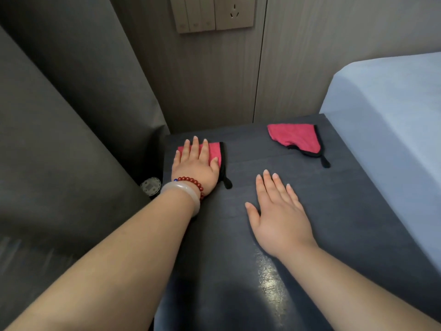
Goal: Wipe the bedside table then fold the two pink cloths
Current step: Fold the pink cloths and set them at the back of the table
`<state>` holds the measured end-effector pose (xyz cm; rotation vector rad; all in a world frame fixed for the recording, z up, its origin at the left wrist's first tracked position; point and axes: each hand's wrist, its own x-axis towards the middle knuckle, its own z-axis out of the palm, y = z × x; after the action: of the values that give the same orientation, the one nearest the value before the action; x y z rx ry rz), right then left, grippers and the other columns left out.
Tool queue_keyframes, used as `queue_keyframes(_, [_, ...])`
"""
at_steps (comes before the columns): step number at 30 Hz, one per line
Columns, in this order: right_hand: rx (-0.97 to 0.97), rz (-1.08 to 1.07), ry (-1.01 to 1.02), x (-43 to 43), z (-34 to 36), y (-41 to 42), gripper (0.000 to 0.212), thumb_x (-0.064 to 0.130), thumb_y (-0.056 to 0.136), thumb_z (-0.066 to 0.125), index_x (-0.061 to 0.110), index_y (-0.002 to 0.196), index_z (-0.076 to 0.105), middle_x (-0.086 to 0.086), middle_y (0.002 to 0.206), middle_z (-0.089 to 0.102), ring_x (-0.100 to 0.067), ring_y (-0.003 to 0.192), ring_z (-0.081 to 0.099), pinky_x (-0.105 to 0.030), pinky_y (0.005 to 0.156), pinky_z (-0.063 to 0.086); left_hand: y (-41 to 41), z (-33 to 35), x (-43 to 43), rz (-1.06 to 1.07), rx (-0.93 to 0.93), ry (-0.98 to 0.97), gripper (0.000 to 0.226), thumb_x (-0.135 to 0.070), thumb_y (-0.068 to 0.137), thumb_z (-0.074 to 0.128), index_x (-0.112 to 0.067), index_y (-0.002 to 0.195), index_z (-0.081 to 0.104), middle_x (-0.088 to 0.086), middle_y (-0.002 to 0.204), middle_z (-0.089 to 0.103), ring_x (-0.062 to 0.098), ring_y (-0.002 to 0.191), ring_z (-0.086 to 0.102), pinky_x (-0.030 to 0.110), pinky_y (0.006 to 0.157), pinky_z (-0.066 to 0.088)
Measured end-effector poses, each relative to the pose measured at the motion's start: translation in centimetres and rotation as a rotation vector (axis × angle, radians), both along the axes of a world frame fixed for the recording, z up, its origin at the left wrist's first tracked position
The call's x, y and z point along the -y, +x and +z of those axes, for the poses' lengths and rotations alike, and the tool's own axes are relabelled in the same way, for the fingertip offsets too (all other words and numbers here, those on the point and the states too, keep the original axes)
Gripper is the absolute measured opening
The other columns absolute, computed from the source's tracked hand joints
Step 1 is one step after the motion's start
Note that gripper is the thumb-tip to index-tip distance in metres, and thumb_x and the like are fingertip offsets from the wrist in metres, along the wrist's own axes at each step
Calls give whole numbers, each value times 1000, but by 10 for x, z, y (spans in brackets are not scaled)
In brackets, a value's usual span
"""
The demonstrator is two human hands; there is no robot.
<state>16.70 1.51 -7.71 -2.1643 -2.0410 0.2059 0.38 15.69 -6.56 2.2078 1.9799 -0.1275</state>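
The dark grey bedside table [238, 271] fills the middle of the view. My left hand [194, 164] lies flat, fingers straight, on a folded pink cloth with black trim [216, 150] at the table's far left; the hand covers most of that cloth. My right hand [279, 211] rests flat on the bare tabletop near the middle, fingers spread, holding nothing. A second pink cloth with black trim [296, 137] lies loosely folded at the far right of the table, apart from both hands, with a black loop trailing from its corner.
A bed with a pale blue sheet [391, 130] borders the table's right edge. Grey curtain [66, 115] hangs along the left. A wall panel with switches and a socket [212, 13] sits above. A small round object [150, 186] lies below the table's left edge.
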Motion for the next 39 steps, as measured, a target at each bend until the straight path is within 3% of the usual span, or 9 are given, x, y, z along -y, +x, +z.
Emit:
queue_keyframes(9, [-32,16,-8,-1,2,0,67,49,97,20,19,154,3,2,162,-2,-11,148,-7,-34,120,-3,-2,3,-16,39,32,26,62,-47,99,16,-24,155,1,3,162,-11,22,149,-7,43,120,-1])
queue_keyframes(14, [-46,39,-26,-1,6,3,67,49,98,23,19,154,3,2,162,-4,-11,147,-8,-33,120,-5,25,17,17,-94,152,252,59,-44,100,23,-27,154,9,3,163,-1,23,149,-1,43,121,2])
queue_keyframes(19, [-363,-81,187,-8,15,20,59,40,97,43,18,150,28,-5,160,15,-20,148,7,-33,120,6,35,4,48,-137,53,111,63,-56,97,20,-33,154,3,-1,162,-10,23,148,-14,47,119,-6])
queue_keyframes(22, [-259,-200,324,-38,25,50,54,36,97,45,20,148,33,-8,159,21,-26,147,12,-39,120,12,27,-1,47,-50,66,-6,67,-63,95,13,-33,154,1,-3,162,-15,22,147,-18,46,118,-10])
queue_keyframes(27, [58,-208,75,-96,23,85,62,41,97,39,34,152,10,-1,162,2,-28,148,-4,-50,119,3,30,8,27,-28,110,-87,68,-65,94,11,-36,153,-2,-4,161,-16,22,146,-20,46,118,-10])
queue_keyframes(30, [112,-192,15,-123,14,91,54,37,98,38,29,150,23,-2,159,18,-28,147,10,-50,116,7,26,4,23,-53,97,-63,65,-64,95,10,-38,153,-4,-3,161,-18,22,146,-21,47,118,-11])
queue_keyframes(31, [107,-187,13,-130,15,92,47,34,99,39,23,144,36,-5,152,34,-29,142,25,-47,113,19,26,1,25,-67,84,-32,66,-64,94,10,-38,153,-5,-3,161,-18,23,146,-21,47,118,-11])
queue_keyframes(33, [95,-186,54,-138,19,91,30,27,99,41,13,119,56,-10,124,60,-32,117,51,-38,85,37,25,-3,28,-85,102,28,67,-65,94,13,-38,153,-3,-1,162,-14,23,146,-19,47,118,-12])
queue_keyframes(39, [16,-74,263,-80,39,51,24,25,98,42,7,99,59,-15,90,67,-37,76,62,-36,60,30,10,0,33,-42,590,156,59,-40,100,39,-28,153,18,1,162,9,18,149,-3,42,120,-4])
